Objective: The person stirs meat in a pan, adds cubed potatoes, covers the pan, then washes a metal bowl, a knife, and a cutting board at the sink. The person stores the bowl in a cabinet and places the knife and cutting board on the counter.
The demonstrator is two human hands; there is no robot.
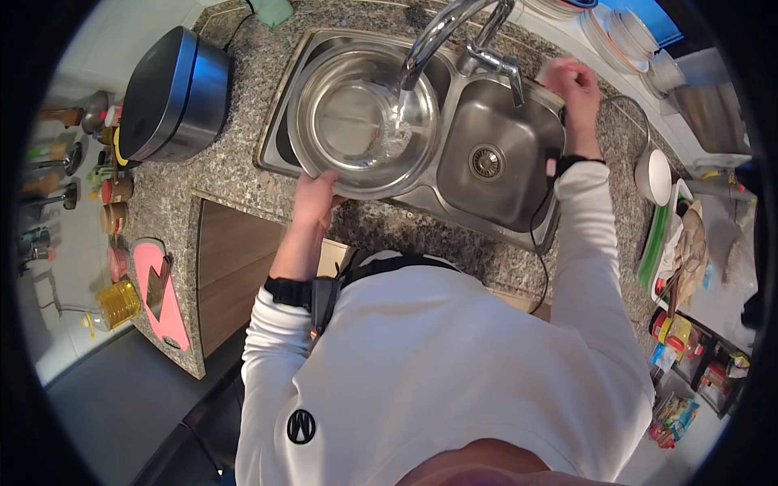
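A wide stainless steel basin (307, 109) rests over the left bowl of the double sink, with shallow water in it. From the chrome faucet (419, 58) a stream of water falls into the basin's right side. My left hand (314, 197) grips the basin's near rim, thumb on top and fingers below. My right hand (577, 91) is raised past the far right corner of the sink, its fingers bent. Something pale pink and blurred shows at those fingers; whether it is a held thing or the fingertips cannot be told. The right sink bowl (504, 152) holds a drain strainer (486, 162).
A dark rice cooker (176, 97) stands left of the sink. On the near left counter, a cleaver (158, 288) lies on a pink cutting board (170, 316), beside an oil bottle (115, 305). Stacked dishes (620, 39) and a white bowl (654, 177) are at the right.
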